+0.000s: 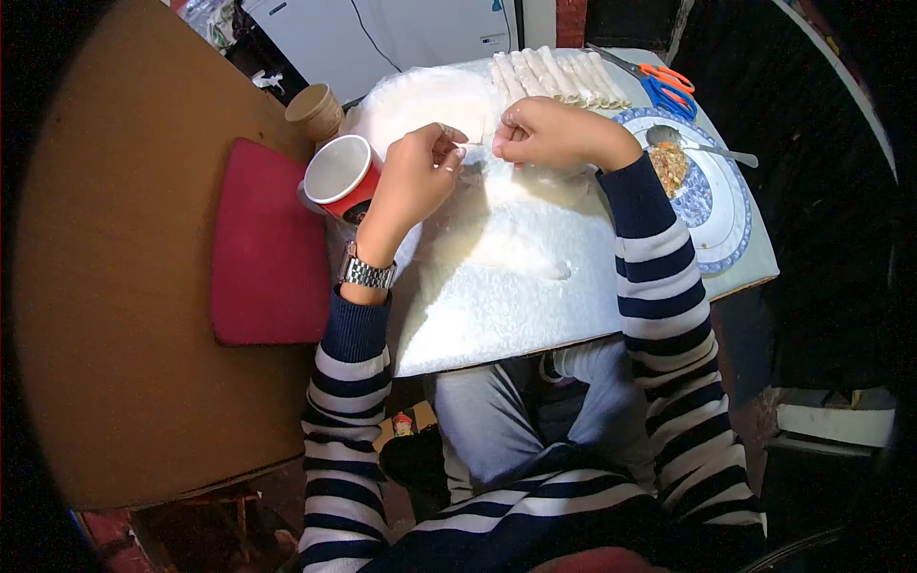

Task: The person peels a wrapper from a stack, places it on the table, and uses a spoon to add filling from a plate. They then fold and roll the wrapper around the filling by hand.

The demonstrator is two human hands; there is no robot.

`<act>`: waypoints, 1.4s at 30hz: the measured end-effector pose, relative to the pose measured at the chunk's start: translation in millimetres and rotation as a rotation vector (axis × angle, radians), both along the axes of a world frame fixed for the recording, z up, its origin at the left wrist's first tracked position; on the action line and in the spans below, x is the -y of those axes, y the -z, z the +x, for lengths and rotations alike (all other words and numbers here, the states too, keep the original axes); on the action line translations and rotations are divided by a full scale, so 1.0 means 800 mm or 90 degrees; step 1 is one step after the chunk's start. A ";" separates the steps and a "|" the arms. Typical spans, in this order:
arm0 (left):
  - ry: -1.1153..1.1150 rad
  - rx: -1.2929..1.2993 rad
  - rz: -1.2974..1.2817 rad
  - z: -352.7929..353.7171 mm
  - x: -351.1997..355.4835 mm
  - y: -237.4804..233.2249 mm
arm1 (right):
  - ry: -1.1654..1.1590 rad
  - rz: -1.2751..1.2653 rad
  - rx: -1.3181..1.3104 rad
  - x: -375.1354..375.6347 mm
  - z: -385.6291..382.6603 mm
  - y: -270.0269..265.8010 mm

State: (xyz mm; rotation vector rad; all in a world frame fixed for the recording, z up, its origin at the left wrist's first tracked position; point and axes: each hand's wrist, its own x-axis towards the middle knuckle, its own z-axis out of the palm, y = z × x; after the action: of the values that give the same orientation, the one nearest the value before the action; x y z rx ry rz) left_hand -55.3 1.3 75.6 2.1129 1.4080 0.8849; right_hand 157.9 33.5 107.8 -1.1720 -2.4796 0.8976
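Note:
My left hand (420, 167), with a metal watch at its wrist, pinches what looks like the edge of a thin white wrapper. My right hand (554, 134) is close beside it, fingertips pressed together; what they hold is too small to make out. A thin, translucent wrapper sheet (506, 256) lies on the pale table cover below my hands. Behind my left hand is a pile of round white wrappers (411, 95). Slim white rolls (544, 74) lie in a row at the table's far side, behind my right hand.
A red mug (346, 181) and a tan cup (315, 113) stand left, by a red chair back (267, 244). Right, a blue-rimmed plate (731, 224) holds chopped filling (669, 167) and a spoon (702, 146). Scissors (669, 91) with orange and blue handles lie behind it.

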 end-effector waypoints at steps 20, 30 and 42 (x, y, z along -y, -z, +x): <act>0.005 -0.063 0.033 0.003 -0.002 0.003 | 0.233 0.403 0.101 -0.034 0.023 0.041; 0.123 -0.166 0.099 0.006 -0.002 0.020 | 0.168 0.323 0.004 -0.029 0.015 0.041; 0.093 -0.116 0.064 0.007 0.000 0.016 | 0.014 0.115 0.062 -0.019 0.007 0.024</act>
State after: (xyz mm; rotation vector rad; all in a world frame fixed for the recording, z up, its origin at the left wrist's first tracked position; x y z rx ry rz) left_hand -49.6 1.2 62.8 2.3897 1.2978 0.7365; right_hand 163.1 49.0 88.5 -1.2046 -2.5565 0.6086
